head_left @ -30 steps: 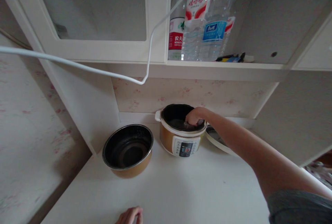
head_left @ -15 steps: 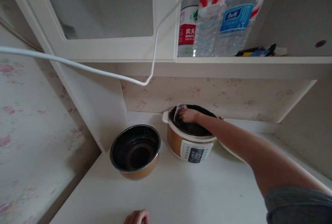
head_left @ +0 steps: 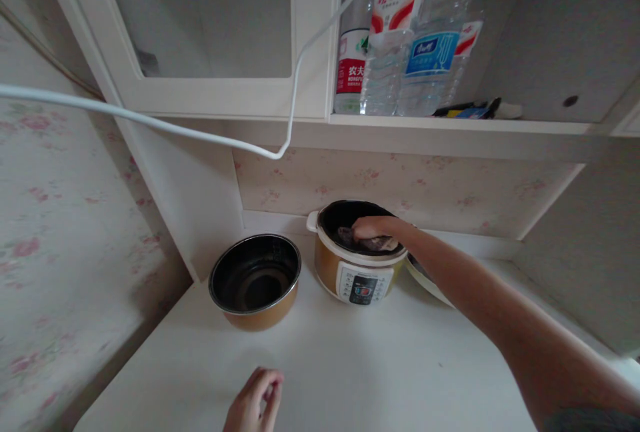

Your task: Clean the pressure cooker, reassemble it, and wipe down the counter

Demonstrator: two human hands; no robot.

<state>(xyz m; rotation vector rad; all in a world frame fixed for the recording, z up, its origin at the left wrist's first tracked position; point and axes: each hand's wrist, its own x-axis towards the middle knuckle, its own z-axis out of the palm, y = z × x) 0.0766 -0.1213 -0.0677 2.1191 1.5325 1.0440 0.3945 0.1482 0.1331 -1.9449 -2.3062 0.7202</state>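
Inside the cooker (head_left: 357, 260) at the back of the tabletop (head_left: 350, 365), the right hand (head_left: 373, 227) pressed a cloth (head_left: 370, 243) with fingers curled over it, while the left hand (head_left: 254, 407) hovered loosely half-open, holding nothing, over the tabletop's near edge, with the pot (head_left: 255, 280) just left of the cooker.

Right arm stretched far forward, right hand (head_left: 371, 227) palm down, fingers curled; left hand (head_left: 254, 405) low, loosely curled.

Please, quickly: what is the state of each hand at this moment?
Left hand: empty, fingers loosely curled, over the white counter.
Right hand: inside the rice cooker, pressing a dark cloth; grip cannot be told.
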